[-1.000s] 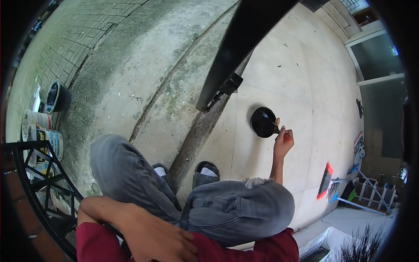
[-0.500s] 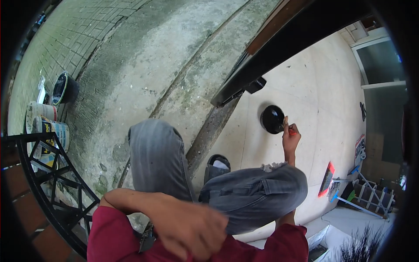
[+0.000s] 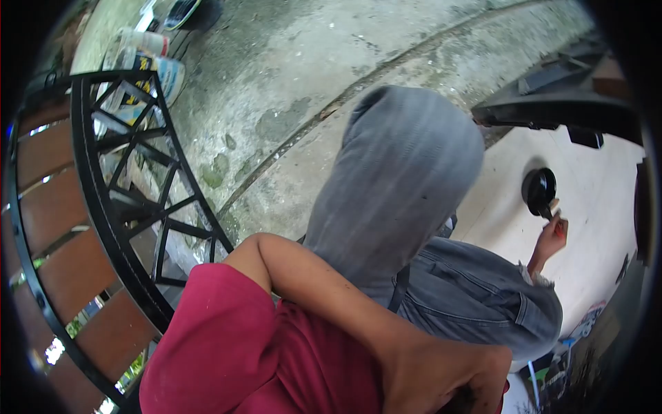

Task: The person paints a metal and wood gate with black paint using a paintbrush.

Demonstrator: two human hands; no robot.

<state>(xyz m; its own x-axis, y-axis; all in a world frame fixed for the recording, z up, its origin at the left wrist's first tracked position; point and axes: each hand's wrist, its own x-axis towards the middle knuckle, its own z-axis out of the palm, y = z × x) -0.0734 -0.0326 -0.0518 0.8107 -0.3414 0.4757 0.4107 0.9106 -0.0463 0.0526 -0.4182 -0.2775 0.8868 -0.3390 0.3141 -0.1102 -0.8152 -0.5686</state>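
At the right, my right hand (image 3: 552,240) is closed round a small tool with a red handle (image 3: 560,226), its fingers beside the near edge of a round black container (image 3: 540,191). The tool's tip is too small to make out. The container has a shiny dark inside and is over the pale floor. My left hand (image 3: 448,372) is at the bottom, in front of my maroon shirt (image 3: 227,345), with its wrist bent. Its fingers are mostly hidden, so I cannot tell whether it holds anything.
My raised knee (image 3: 414,165) in grey jeans fills the middle. A black metal frame with wooden slats (image 3: 86,207) stands at the left. Behind it are paint buckets (image 3: 169,76) and a dark tub (image 3: 182,12). A dark beam (image 3: 552,107) crosses the upper right.
The view has swung left and down, so the container and my right hand appear farther right. My left hand appears lower and farther right, its fingers now mostly hidden.
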